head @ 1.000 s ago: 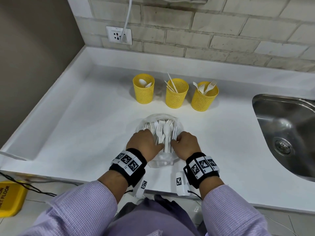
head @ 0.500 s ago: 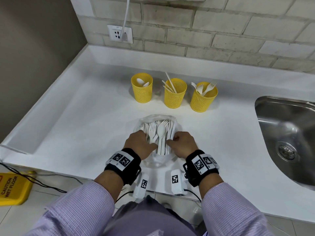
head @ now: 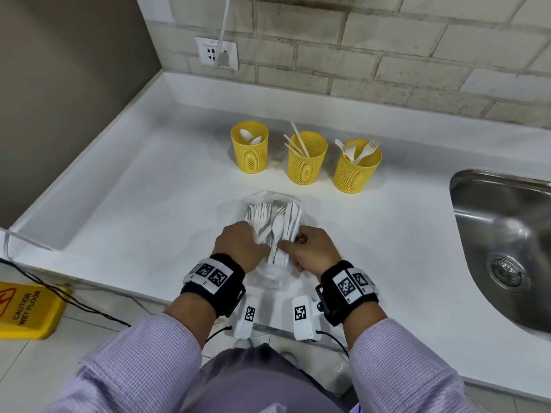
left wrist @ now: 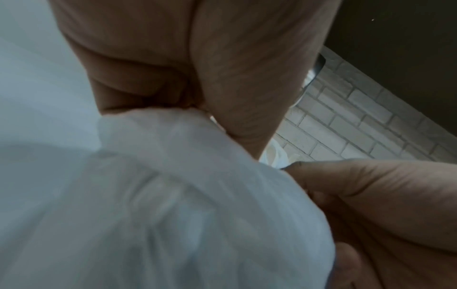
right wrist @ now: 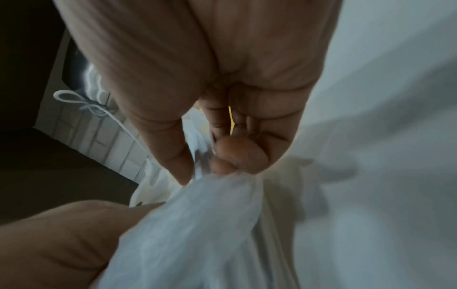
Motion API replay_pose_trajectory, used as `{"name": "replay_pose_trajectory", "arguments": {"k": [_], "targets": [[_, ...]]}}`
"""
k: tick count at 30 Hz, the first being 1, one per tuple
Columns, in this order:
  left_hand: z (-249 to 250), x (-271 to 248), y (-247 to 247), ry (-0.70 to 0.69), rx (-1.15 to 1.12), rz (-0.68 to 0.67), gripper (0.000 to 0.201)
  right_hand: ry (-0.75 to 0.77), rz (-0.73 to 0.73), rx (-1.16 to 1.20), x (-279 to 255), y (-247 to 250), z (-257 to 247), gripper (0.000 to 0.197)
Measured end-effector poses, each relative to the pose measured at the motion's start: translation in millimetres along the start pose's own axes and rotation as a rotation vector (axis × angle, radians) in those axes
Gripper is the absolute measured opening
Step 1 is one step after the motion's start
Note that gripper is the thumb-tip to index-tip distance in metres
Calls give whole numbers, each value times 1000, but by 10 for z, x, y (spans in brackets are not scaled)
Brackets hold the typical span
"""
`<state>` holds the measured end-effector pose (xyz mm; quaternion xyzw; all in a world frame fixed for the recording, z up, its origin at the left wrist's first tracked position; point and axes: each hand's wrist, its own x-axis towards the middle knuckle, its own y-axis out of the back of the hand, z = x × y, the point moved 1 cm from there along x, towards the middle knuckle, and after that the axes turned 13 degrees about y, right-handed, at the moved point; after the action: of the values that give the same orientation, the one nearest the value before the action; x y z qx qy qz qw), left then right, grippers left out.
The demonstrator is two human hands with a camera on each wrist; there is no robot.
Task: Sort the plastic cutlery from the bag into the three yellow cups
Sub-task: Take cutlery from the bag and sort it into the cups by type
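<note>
A clear plastic bag [head: 269,198] of white forks, spoons and knives [head: 272,225] lies on the white counter [head: 149,204] in front of me. My left hand [head: 241,245] grips the bag's left side, its fingers curled into the plastic [left wrist: 173,176]. On the other side my right hand [head: 310,248] pinches the bag [right wrist: 210,205] between thumb and fingers. Behind the bag stand three yellow mesh cups: the left cup [head: 250,153] holds spoons, the middle cup [head: 305,162] knives, the right cup [head: 356,171] forks.
A steel sink [head: 507,242] is set into the counter at the right. A brick wall with a socket and white cable [head: 217,52] runs behind. A yellow wet-floor sign [head: 26,308] stands on the floor at the left.
Both hands have stayed on the bag and pulled it slightly nearer, with the cutlery bunched tighter between them. The head view has shifted a little.
</note>
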<state>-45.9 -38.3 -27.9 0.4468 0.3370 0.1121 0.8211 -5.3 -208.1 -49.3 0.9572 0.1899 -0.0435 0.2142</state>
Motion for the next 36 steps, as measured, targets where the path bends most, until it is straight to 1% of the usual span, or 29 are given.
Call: {"name": "replay_pose_trajectory", "arguments": {"k": [2, 5, 8, 11, 14, 15, 17, 19, 21, 22, 24, 26, 28, 31, 33, 36], "targets": [[-5, -30, -14, 4, -7, -10, 31, -9, -18, 45, -39, 1, -14, 21], [-16, -55, -29, 3, -80, -49, 22, -16, -25, 75, -69, 9, -65, 14], [-11, -82, -19, -31, -121, -77, 20, -2, -26, 60, -59, 10, -77, 12], [25, -105, 0, -51, -155, -124, 29, 24, -50, 4, -26, -2, -91, 19], [26, -78, -33, -87, -214, -213, 47, 29, -58, -14, -8, -21, -120, 23], [23, -71, -42, -96, -235, -225, 47, 22, -58, -5, -6, -20, -119, 22], [46, -68, -42, -96, -269, -242, 36, 15, -58, -6, -5, -13, -107, 19], [60, -63, -36, -88, -298, -243, 19, 32, -52, -28, -7, -3, -107, 20], [46, -52, -43, -86, -306, -221, 28, 44, -8, -35, -9, 16, -92, 25], [32, -39, -54, -87, -317, -216, 27, 43, 17, -28, -14, 28, -84, 28], [14, -50, -33, -93, -333, -215, 23, 47, 38, -42, -22, 37, -70, 28], [-2, -63, -17, -95, -336, -218, 24, 80, 51, -101, -44, 39, -79, 27], [-1, -71, -8, -98, -341, -227, 20, 119, 74, -163, -63, 48, -114, 29], [2, -84, 18, -112, -361, -223, 15, 156, 101, -183, -49, 43, -164, 26], [24, -116, 43, -136, -388, -251, 9, 174, 104, -180, -34, 31, -203, 24], [82, -213, 68, -239, -427, -366, 9, 198, 69, -184, -26, 2, -250, 19]]}}
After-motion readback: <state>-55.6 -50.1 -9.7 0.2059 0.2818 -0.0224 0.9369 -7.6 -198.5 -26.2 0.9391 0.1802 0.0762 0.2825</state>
